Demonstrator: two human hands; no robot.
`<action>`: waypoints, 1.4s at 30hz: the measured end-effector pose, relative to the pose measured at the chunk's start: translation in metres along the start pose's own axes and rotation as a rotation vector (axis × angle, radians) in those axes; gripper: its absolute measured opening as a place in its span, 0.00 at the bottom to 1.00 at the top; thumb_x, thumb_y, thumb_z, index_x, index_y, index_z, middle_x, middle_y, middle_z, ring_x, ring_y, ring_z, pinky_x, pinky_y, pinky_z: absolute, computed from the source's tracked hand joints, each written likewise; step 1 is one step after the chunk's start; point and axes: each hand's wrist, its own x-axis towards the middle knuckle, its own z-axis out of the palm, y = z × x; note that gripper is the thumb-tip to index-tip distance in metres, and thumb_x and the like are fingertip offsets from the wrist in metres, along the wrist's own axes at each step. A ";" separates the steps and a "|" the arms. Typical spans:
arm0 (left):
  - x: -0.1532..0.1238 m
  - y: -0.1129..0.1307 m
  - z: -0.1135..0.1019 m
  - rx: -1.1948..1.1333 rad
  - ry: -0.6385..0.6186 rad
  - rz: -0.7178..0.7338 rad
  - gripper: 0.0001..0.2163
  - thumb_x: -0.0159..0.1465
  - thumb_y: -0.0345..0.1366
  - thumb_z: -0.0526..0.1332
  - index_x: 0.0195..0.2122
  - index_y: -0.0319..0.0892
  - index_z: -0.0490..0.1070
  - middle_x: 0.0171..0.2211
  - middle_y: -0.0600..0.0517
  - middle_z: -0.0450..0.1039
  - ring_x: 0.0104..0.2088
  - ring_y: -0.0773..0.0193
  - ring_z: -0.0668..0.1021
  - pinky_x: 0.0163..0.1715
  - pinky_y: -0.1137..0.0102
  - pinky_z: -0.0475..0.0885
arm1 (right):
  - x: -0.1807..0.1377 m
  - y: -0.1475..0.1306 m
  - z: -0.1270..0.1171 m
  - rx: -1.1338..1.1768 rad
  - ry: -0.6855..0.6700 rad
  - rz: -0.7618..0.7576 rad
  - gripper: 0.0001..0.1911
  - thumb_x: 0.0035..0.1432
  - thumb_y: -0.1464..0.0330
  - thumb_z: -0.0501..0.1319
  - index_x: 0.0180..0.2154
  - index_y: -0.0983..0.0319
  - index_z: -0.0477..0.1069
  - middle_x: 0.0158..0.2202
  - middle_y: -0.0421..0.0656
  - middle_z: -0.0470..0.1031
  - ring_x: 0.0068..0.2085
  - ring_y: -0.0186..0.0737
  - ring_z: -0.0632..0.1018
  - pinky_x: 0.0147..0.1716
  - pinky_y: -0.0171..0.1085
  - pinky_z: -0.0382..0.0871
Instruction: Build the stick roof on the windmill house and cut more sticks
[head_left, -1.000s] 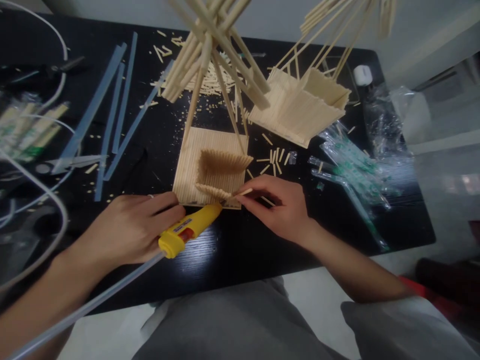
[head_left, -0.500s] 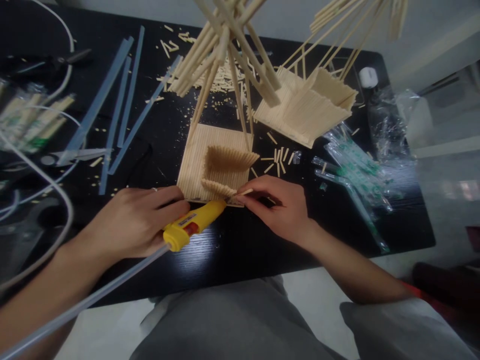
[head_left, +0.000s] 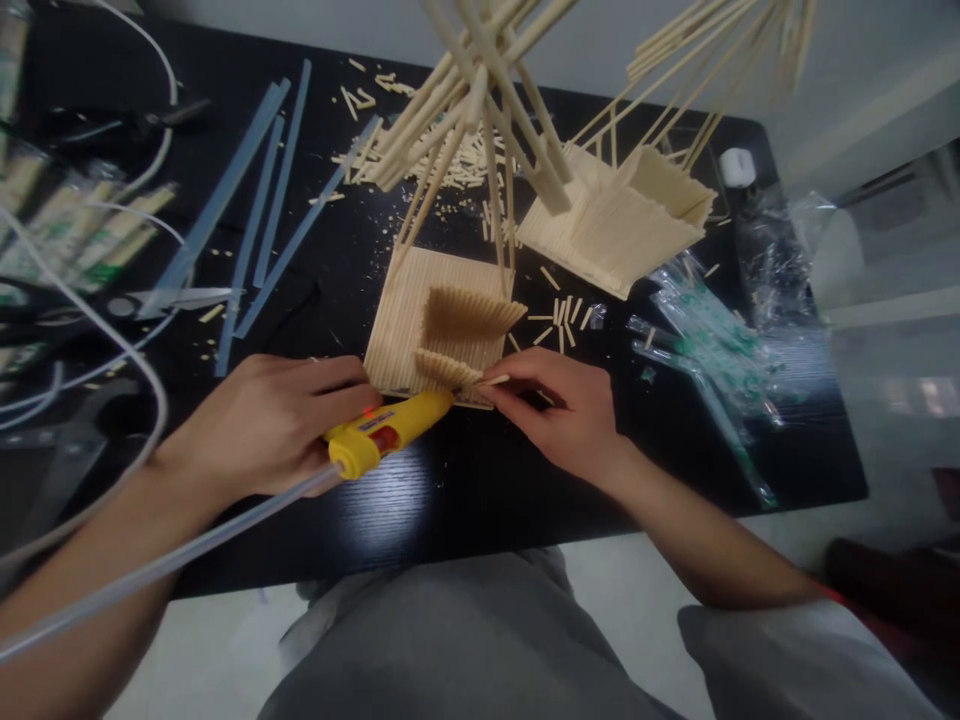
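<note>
Far left, 9 o'clock of the view: a white cable [head_left: 112,340] loops over the black worktop [head_left: 465,500], with blurred packets [head_left: 97,235] beside it. Grey-blue strips [head_left: 247,200] lie slanted at 10 o'clock.

Left hand [head_left: 270,425]: closed round the glue gun [head_left: 390,432], fingers wrapped over its body. The gun is short and yellow, with a red mark and a label on its side. A clear rod [head_left: 150,570] runs out of its rear toward 8 o'clock. The nozzle points to 2 o'clock and meets the panel's near edge.

Panel [head_left: 401,310]: a pale flat square of thin sticks laid side by side, lying on the worktop at centre. Two low walls [head_left: 472,312] of the same sticks stand on it, with ragged tops, forming a corner. The panel lies at 1 o'clock from the left hand and 10 o'clock from the right. Left fingertips reach its near left corner; cannot tell if they touch.

Right hand [head_left: 562,410]: thumb and fingertips pinched on a short stick [head_left: 495,381]. The stick points to 9 o'clock, its tip at the near wall, just beside the nozzle.

At 12 o'clock a bundle [head_left: 480,100] of long sticks rises toward the camera, blurred. Offcuts [head_left: 559,320] are scattered at 3 o'clock of the panel. A second stick box [head_left: 622,220] sits at 1 o'clock. Clear wrappers [head_left: 705,350] lie further right, and a white cap [head_left: 736,166] sits at the far right corner.
</note>
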 end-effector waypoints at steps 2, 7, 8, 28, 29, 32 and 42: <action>0.000 -0.001 0.001 0.007 0.010 0.008 0.14 0.76 0.42 0.50 0.37 0.47 0.72 0.32 0.54 0.74 0.25 0.66 0.74 0.22 0.66 0.62 | -0.001 0.002 0.003 -0.031 0.013 -0.030 0.04 0.65 0.72 0.69 0.42 0.59 0.79 0.38 0.40 0.85 0.38 0.35 0.85 0.39 0.33 0.82; 0.000 0.000 0.000 0.017 0.027 0.042 0.14 0.76 0.41 0.51 0.36 0.46 0.71 0.31 0.54 0.74 0.24 0.67 0.74 0.21 0.68 0.62 | -0.008 0.006 0.010 -0.164 0.136 -0.113 0.12 0.65 0.69 0.70 0.50 0.54 0.77 0.43 0.37 0.86 0.39 0.36 0.87 0.41 0.33 0.84; 0.000 0.000 -0.001 0.017 0.026 0.040 0.14 0.76 0.42 0.51 0.36 0.46 0.71 0.31 0.54 0.74 0.24 0.67 0.74 0.21 0.68 0.62 | -0.008 0.006 0.010 -0.192 0.135 -0.130 0.11 0.65 0.69 0.70 0.49 0.53 0.77 0.43 0.36 0.86 0.40 0.36 0.87 0.41 0.33 0.84; 0.000 0.005 0.001 0.031 0.096 0.045 0.11 0.75 0.42 0.52 0.40 0.47 0.72 0.31 0.54 0.74 0.25 0.65 0.75 0.22 0.66 0.63 | -0.003 0.000 0.008 -0.273 0.139 -0.265 0.15 0.64 0.75 0.70 0.50 0.56 0.77 0.41 0.36 0.87 0.40 0.36 0.88 0.41 0.31 0.84; 0.001 0.005 0.001 0.037 0.095 0.046 0.11 0.75 0.42 0.51 0.40 0.47 0.72 0.31 0.54 0.73 0.25 0.65 0.75 0.22 0.66 0.63 | -0.003 0.000 0.008 -0.268 0.129 -0.267 0.15 0.64 0.76 0.70 0.50 0.56 0.77 0.41 0.36 0.87 0.40 0.36 0.88 0.42 0.31 0.84; 0.001 0.005 0.001 0.036 0.077 0.025 0.13 0.75 0.42 0.50 0.38 0.49 0.71 0.30 0.55 0.72 0.24 0.65 0.74 0.22 0.66 0.63 | -0.003 0.001 0.007 -0.254 0.118 -0.274 0.16 0.63 0.77 0.70 0.50 0.56 0.76 0.41 0.36 0.87 0.41 0.35 0.88 0.42 0.31 0.84; -0.001 0.002 0.006 0.101 -0.003 0.027 0.15 0.76 0.42 0.51 0.36 0.46 0.73 0.29 0.55 0.70 0.25 0.66 0.73 0.22 0.66 0.62 | -0.003 0.004 0.005 -0.223 0.122 -0.304 0.16 0.63 0.78 0.69 0.49 0.56 0.77 0.42 0.38 0.87 0.41 0.35 0.88 0.42 0.30 0.84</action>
